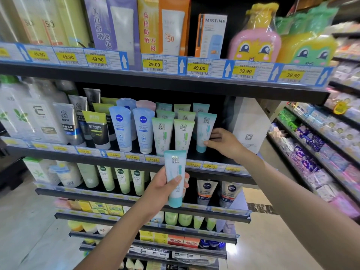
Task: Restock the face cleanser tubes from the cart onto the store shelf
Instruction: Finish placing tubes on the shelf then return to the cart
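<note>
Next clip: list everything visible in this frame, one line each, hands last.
held tube: one, teal and white, before the middle shelf edge
shelved teal tubes: one in front, more behind, teal, middle shelf
green tubes: two in front, more behind, white and pale green, left of the teal ones
Nivea tubes: two in front, more behind, light blue, middle shelf
men's tubes: several, grey, black, lime, middle shelf left
sunscreen boxes: several, purple, orange, cream, top shelf
cartoon bottles: two, pink-yellow and green-yellow, top shelf right
price tags: many, yellow on white, shelf edges
white box: one, middle shelf right end
left hand: one, grips the held tube
right hand: one, straight fingers touch the front shelved teal tube
</note>
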The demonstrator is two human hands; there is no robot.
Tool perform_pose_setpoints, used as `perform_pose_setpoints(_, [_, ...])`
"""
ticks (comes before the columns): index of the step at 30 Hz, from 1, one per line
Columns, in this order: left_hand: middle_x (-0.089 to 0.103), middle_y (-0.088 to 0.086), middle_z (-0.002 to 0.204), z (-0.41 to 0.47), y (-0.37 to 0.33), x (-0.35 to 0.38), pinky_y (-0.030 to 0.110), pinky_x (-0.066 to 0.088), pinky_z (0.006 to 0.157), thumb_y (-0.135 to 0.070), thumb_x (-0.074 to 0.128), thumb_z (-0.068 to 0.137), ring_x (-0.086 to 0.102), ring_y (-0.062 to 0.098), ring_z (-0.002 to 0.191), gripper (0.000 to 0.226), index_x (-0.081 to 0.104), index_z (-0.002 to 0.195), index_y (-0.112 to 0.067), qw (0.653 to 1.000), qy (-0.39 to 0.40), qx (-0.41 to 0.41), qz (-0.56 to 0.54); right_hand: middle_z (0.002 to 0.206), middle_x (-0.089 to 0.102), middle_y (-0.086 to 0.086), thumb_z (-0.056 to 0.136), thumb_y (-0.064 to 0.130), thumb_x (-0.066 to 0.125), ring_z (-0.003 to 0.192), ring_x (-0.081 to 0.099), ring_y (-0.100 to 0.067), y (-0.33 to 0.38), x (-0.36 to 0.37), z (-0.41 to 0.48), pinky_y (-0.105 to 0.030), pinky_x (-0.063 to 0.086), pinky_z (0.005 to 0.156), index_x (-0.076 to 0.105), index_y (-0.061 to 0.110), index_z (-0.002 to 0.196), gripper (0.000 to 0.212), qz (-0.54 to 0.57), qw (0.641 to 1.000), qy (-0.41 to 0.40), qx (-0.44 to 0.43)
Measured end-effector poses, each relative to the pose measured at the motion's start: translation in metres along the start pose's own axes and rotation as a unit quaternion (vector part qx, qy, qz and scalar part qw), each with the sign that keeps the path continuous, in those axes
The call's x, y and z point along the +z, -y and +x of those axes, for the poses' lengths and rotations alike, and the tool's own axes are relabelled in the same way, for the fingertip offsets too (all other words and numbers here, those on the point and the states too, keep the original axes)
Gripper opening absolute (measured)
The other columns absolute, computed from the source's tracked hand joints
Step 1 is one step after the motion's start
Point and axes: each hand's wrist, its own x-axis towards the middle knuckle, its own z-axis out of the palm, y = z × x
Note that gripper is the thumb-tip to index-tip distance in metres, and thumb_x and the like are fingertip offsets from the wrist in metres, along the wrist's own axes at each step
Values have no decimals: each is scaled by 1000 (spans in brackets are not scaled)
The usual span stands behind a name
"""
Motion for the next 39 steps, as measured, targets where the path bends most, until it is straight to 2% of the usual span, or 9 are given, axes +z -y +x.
perform_pose_setpoints(5, [74,4,115,9,1,16,54,55,99,-14,55,105,69,25,99,23,59,128,-16,1000,19,1,19,126,62,3,85,29,81,115,61,-13,6,-19,-31,-29,51,99,53,18,138,61,-54,998,-25,-10])
perform_pose_setpoints(9, [74,3,120,15,-2,32,57,53,103,-15,55,105,71,25,105,25,59,130,-18,998,42,6,39,110,70,12,92,28,74,101,65,-2,34,-21,-74,-19,52,91,68,24,121,30,-27,990,-103,-93])
perform_pose_setpoints(12, [74,2,119,19,-8,43,55,53,103,-16,55,105,70,26,108,26,58,130,-23,997,58,15,46,101,74,13,92,29,73,98,67,0,54,-12,-102,-18,54,86,73,28,104,12,18,990,-39,-132])
perform_pose_setpoints(17, [74,2,120,21,-20,50,53,54,102,-15,55,105,70,28,110,26,57,130,-23,995,80,42,42,93,76,1,89,22,78,88,71,-12,57,2,-109,-40,60,79,74,18,95,9,22,992,32,-117])
perform_pose_setpoints(20, [72,3,124,23,-25,46,51,53,104,-18,61,103,69,24,115,33,53,135,-24,995,60,55,56,90,77,-2,89,14,77,81,72,-13,63,2,-107,-34,60,74,75,17,91,5,52,990,32,-125])
perform_pose_setpoints(23, [67,-11,130,20,-31,38,44,54,103,-42,63,97,64,10,119,44,48,138,-35,986,39,91,133,95,79,-3,89,10,76,88,75,-15,73,-2,-101,-31,61,78,75,11,96,7,87,989,28,-119])
perform_pose_setpoints(27, [45,-22,150,7,-31,21,15,42,101,-46,48,105,41,-3,136,50,35,153,-37,914,-33,196,353,96,79,-3,91,7,71,93,76,-19,96,-17,-87,-34,64,78,72,8,101,10,143,983,-1,-118])
perform_pose_setpoints(32, [39,-6,160,8,1,-9,46,26,123,-35,46,100,25,14,154,59,35,157,-23,753,-150,261,585,96,79,0,93,11,71,93,76,-14,112,-37,-62,-25,61,73,71,11,103,10,127,984,-35,-122])
perform_pose_setpoints(39, [19,-1,171,11,33,-20,58,21,123,-37,45,97,4,20,160,72,22,163,-20,689,-128,212,681,97,75,-3,93,6,70,83,74,-8,82,-28,-33,-23,62,70,67,7,107,14,79,994,-30,-66])
